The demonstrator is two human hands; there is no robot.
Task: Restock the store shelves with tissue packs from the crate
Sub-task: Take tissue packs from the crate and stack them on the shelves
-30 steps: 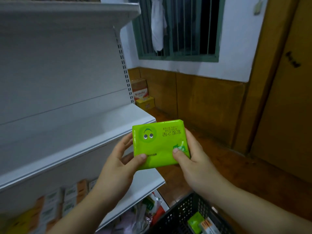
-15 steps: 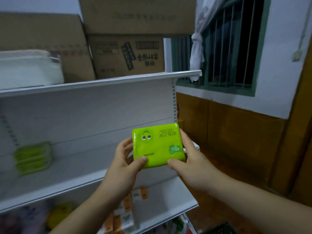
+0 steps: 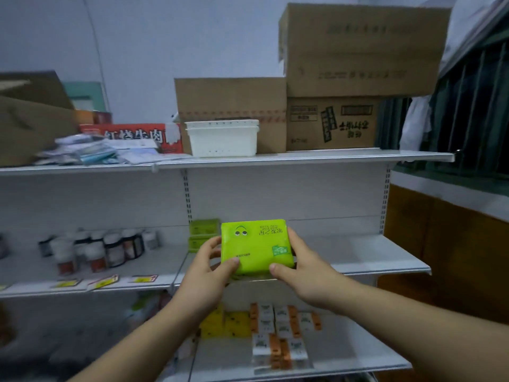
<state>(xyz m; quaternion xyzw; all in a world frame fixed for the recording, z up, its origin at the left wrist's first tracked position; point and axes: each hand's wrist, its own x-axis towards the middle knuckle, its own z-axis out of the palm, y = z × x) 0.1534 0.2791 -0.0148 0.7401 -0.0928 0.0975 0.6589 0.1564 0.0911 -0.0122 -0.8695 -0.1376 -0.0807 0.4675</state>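
Tissue pack (image 3: 254, 245): bright green, with two cartoon eyes and print that stands upside down. It is held upright in the air in front of the middle shelf (image 3: 371, 260). Whether its lower edge touches the shelf cannot be told.
Left hand (image 3: 205, 274): grips the left side of the pack, with the thumb on the front near the lower corner. The fingers curl round the left edge.
Right hand (image 3: 305, 274): grips the right side, with the thumb pressed on the front at the lower edge. The other fingers lie behind the pack and are hidden.
Forearms: bare, cut off by the bottom edge of the view.
Green packs (image 3: 202, 230): a small stack of the same colour on the middle shelf, just behind the held pack, which hides its right part.
Bottles (image 3: 104, 249): a group further left on the same shelf, blurred, labels not readable.
Price tags (image 3: 104, 282): yellow, on the shelf edge below the bottles, blurred.
Lower shelf (image 3: 344, 351): carries yellow packs (image 3: 228, 323) and orange-and-white packs (image 3: 281, 334), partly hidden by the wrists.
Top shelf (image 3: 303, 158): holds a white basket (image 3: 223, 137) and cardboard boxes (image 3: 344, 51) behind and beside it.
Window (image 3: 468, 119): barred, at the right, cut off by the frame.
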